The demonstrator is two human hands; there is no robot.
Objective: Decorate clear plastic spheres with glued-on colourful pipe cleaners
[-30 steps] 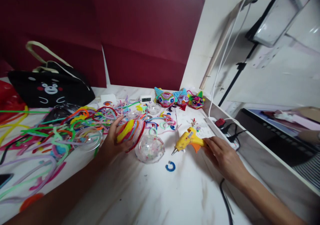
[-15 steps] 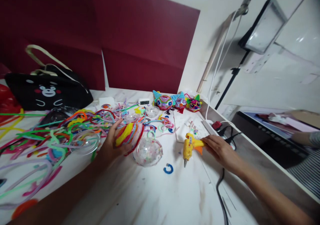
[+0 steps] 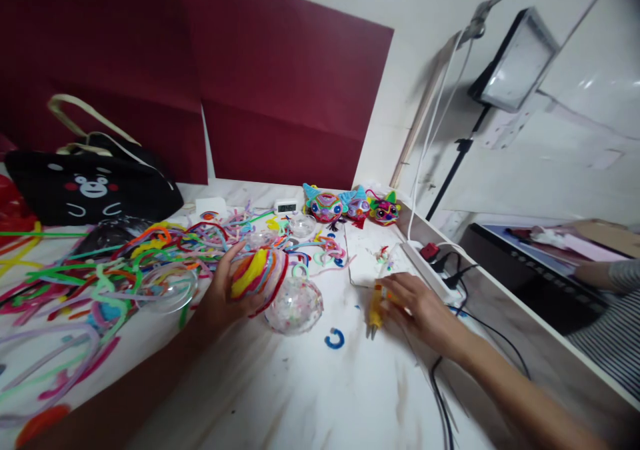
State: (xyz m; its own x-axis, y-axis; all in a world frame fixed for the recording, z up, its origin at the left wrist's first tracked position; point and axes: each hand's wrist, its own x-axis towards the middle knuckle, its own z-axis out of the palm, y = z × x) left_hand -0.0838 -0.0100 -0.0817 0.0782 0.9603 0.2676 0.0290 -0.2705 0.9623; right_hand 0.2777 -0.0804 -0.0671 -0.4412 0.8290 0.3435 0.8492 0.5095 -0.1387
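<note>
My left hand (image 3: 226, 298) is wrapped round a ball half covered in striped pipe cleaners (image 3: 260, 280), yellow, red, orange and pale tones with a dark red rim. Beside it, touching or nearly so, sits a clear plastic half-ball (image 3: 295, 307) with coloured specks. On the right, my right hand (image 3: 417, 307) closes over the handle of a yellow hot glue gun (image 3: 375, 313), hiding much of its body; the nozzle points toward me. Between the half-ball and the gun lies a curled blue pipe cleaner piece (image 3: 335, 339).
Tangled pipe cleaners (image 3: 165, 250) and a clear half-ball (image 3: 173, 287) cover the left. Several finished creature heads (image 3: 326, 207), a small clock (image 3: 287, 207) and a black bag (image 3: 93, 187) stand behind. A power strip (image 3: 435, 273) with cables lies right. Another person's arm (image 3: 597, 275) shows far right.
My right hand has moved left and forward over the glue gun, now covering its handle and most of its body. My left hand keeps the ball in much the same place.
</note>
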